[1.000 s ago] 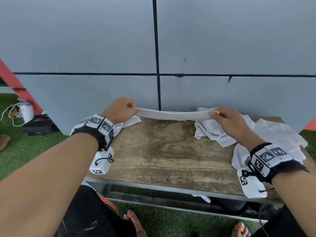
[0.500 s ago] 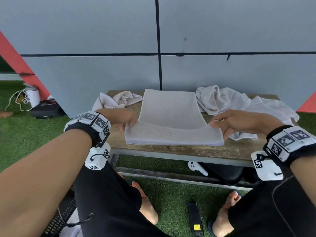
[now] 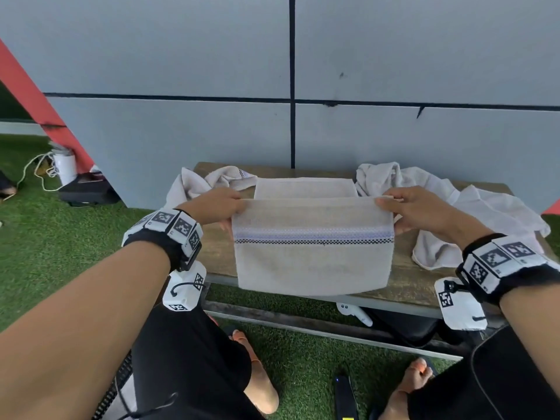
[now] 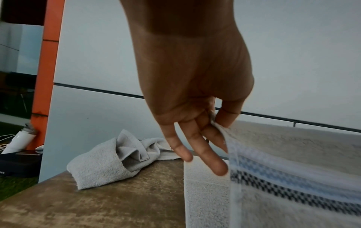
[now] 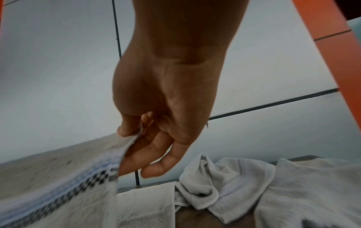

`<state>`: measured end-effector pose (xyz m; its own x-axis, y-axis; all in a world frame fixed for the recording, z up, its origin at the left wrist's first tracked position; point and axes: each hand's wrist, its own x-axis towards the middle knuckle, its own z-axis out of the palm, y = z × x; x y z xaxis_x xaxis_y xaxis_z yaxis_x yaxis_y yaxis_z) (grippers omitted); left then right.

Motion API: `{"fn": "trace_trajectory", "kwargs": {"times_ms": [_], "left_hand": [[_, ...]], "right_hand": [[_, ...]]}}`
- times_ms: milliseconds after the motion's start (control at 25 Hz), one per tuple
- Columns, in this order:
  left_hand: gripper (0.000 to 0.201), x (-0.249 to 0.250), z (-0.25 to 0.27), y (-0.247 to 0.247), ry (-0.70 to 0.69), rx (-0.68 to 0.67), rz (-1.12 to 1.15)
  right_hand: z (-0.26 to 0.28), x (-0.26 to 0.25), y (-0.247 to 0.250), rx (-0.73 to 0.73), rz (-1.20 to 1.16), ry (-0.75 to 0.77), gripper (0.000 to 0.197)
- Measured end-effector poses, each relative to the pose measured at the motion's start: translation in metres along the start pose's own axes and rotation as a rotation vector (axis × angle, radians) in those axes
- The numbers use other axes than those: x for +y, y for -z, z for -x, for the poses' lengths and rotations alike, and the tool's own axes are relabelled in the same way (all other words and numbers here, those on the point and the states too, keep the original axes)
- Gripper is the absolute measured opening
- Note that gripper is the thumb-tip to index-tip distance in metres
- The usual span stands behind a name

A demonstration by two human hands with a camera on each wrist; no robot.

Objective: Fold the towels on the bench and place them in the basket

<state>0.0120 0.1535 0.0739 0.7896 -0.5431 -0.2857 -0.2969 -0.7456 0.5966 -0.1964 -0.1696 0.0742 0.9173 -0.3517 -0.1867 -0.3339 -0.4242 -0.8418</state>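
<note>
A pale towel (image 3: 312,262) with a blue and black checked band lies across the wooden bench (image 3: 218,256), its near half lifted and carried over the far half. My left hand (image 3: 225,207) pinches the towel's left corner (image 4: 218,125) between thumb and fingers. My right hand (image 3: 403,209) pinches the right corner (image 5: 134,135) the same way. The towel's far part (image 3: 303,187) rests flat on the bench. No basket is in view.
A crumpled towel (image 3: 209,180) lies at the bench's left end, and more crumpled towels (image 3: 454,204) spread over its right end. A grey wall stands right behind the bench. On the green turf sit a white bottle (image 3: 65,166) and a black box (image 3: 88,190).
Both hands pulled the stretched towel toward me, laid it over the bench, then lifted its near edge up and away so the striped band now faces me.
</note>
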Motion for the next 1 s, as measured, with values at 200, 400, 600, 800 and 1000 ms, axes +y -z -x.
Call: {"fn": "trace_trajectory", "kwargs": {"times_ms": [200, 400, 600, 800, 1000], "left_hand": [[0.022, -0.007, -0.041, 0.005, -0.035, 0.216, -0.031], [0.018, -0.007, -0.105, 0.007, -0.04, 0.349, -0.018], [0.015, -0.005, -0.175, 0.003, 0.016, 0.343, -0.068], [0.01, -0.014, -0.227, -0.017, 0.069, 0.237, -0.219], [0.016, -0.032, -0.254, -0.04, -0.079, 0.092, -0.334]], "right_hand": [[-0.065, -0.002, -0.008, 0.138, 0.156, 0.046, 0.026], [-0.135, 0.01, -0.011, 0.239, 0.335, 0.045, 0.034], [-0.206, 0.029, -0.011, 0.312, 0.419, 0.005, 0.03], [-0.254, 0.058, -0.026, 0.279, 0.579, -0.018, 0.02], [-0.264, 0.085, -0.042, 0.154, 0.676, 0.01, 0.015]]}}
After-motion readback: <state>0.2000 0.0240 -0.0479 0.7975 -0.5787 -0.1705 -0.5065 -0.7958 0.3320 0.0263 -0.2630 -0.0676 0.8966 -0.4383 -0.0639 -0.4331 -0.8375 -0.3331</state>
